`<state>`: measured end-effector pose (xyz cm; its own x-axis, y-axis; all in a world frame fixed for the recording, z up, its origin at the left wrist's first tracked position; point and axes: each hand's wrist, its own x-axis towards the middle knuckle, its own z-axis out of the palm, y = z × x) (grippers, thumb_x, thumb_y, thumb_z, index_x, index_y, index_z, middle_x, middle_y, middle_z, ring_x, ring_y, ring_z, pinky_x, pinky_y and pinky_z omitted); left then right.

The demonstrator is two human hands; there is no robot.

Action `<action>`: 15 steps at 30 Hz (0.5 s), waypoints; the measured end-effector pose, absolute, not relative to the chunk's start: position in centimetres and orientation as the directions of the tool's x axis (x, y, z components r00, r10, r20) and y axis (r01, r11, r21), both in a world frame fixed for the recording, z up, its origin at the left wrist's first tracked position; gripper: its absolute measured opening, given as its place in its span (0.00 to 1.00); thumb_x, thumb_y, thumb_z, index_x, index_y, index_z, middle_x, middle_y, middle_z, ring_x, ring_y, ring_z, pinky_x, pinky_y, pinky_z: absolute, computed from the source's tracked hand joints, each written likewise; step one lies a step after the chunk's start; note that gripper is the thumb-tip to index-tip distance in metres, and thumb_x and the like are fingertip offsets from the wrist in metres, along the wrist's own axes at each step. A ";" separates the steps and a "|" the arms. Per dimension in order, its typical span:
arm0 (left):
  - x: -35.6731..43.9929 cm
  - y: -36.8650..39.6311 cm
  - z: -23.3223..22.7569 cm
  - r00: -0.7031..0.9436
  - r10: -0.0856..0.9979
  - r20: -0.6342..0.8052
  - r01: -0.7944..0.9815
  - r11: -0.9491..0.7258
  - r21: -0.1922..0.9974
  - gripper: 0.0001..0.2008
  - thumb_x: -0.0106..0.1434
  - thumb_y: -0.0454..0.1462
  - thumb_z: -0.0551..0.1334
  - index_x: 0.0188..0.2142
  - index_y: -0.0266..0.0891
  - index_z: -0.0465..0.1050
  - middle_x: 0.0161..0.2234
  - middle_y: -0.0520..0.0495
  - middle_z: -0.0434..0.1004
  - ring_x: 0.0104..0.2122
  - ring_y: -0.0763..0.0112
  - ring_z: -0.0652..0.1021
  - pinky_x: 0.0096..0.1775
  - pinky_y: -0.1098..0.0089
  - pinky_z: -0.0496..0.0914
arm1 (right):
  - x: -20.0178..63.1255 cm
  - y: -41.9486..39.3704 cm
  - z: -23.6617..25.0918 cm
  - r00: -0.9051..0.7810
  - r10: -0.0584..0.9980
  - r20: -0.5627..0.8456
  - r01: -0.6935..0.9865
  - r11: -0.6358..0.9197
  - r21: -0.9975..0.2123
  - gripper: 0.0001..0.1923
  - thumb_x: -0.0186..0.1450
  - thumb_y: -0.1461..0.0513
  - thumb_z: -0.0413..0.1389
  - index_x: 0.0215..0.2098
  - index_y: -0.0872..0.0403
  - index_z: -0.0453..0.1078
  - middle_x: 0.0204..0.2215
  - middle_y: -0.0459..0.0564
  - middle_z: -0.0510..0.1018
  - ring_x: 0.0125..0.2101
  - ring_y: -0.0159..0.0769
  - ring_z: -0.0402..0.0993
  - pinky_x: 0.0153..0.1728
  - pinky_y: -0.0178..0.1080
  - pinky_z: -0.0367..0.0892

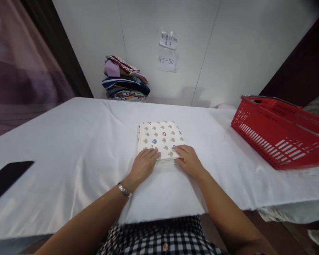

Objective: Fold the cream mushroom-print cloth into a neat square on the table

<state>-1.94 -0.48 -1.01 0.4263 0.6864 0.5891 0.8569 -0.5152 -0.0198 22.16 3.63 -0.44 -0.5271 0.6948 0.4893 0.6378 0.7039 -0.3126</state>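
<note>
A folded white cloth (162, 136) printed with grey, red and blue mushrooms lies as a neat square on the white-covered table (95, 141). My left hand (145, 161), with a silver bracelet at the wrist, holds its near left corner, fingers on top. At the near right corner, my right hand (190, 159) grips the same cloth, fingers over the top and thumb at the front edge. Several layers show along the near edge between both hands. What lies under my palms is hidden.
A red plastic basket (276, 131) with metal handles stands at the right. Folded fabrics (126, 79) are stacked against the back wall, left of two paper notes (168, 51). A flat black object (7, 177) lies at the left edge.
</note>
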 end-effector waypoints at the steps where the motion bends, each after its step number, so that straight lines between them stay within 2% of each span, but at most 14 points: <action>1: -1.9 -0.5 -1.0 0.426 0.682 0.595 0.855 -0.517 -0.020 0.14 0.64 0.30 0.53 0.44 0.40 0.72 0.46 0.46 0.76 0.48 0.62 0.74 0.49 0.59 0.68 | 22.7 3.6 -0.4 -0.498 0.725 0.476 0.664 0.672 -0.329 0.22 0.61 0.62 0.56 0.55 0.50 0.65 0.52 0.54 0.70 0.53 0.47 0.64 0.53 0.53 0.59; 4: -2.0 -0.5 -1.0 0.421 0.664 0.618 0.848 -0.530 -0.008 0.14 0.64 0.30 0.52 0.46 0.39 0.72 0.46 0.44 0.77 0.46 0.62 0.75 0.48 0.58 0.69 | 24.5 3.5 -0.7 -0.431 0.807 0.403 0.681 0.584 -0.442 0.24 0.61 0.58 0.57 0.56 0.47 0.64 0.58 0.54 0.64 0.56 0.48 0.60 0.53 0.53 0.61; 7: -2.2 -0.4 -1.2 0.413 0.662 0.625 0.842 -0.540 0.017 0.16 0.63 0.30 0.52 0.49 0.39 0.70 0.46 0.44 0.77 0.46 0.62 0.75 0.47 0.57 0.69 | 25.5 3.5 -1.3 -0.395 0.868 0.300 0.614 0.493 -0.617 0.24 0.63 0.57 0.56 0.57 0.43 0.63 0.62 0.50 0.58 0.54 0.44 0.65 0.45 0.45 0.70; 9: -2.3 -0.3 -1.3 0.415 0.663 0.624 0.837 -0.547 0.024 0.17 0.63 0.30 0.52 0.50 0.39 0.70 0.46 0.44 0.77 0.46 0.62 0.75 0.48 0.57 0.69 | 25.8 3.5 -1.6 -0.380 0.888 0.261 0.566 0.446 -0.694 0.25 0.62 0.56 0.57 0.57 0.41 0.62 0.63 0.49 0.56 0.53 0.43 0.66 0.43 0.43 0.71; 12: -2.4 -0.3 -1.2 0.417 0.668 0.616 0.832 -0.554 0.037 0.16 0.64 0.31 0.52 0.50 0.39 0.69 0.46 0.44 0.77 0.47 0.61 0.75 0.48 0.57 0.69 | 25.8 3.7 -1.8 -0.374 0.890 0.261 0.517 0.434 -0.737 0.26 0.60 0.56 0.59 0.57 0.42 0.64 0.62 0.50 0.56 0.56 0.44 0.63 0.46 0.44 0.70; 15: -2.3 -0.4 -0.9 0.411 0.687 0.600 0.829 -0.555 0.068 0.15 0.65 0.38 0.55 0.50 0.38 0.69 0.47 0.43 0.76 0.48 0.59 0.74 0.49 0.56 0.68 | 25.7 3.8 -1.9 -0.366 0.886 0.286 0.504 0.447 -0.739 0.23 0.61 0.57 0.59 0.55 0.43 0.67 0.62 0.50 0.58 0.57 0.45 0.62 0.46 0.44 0.71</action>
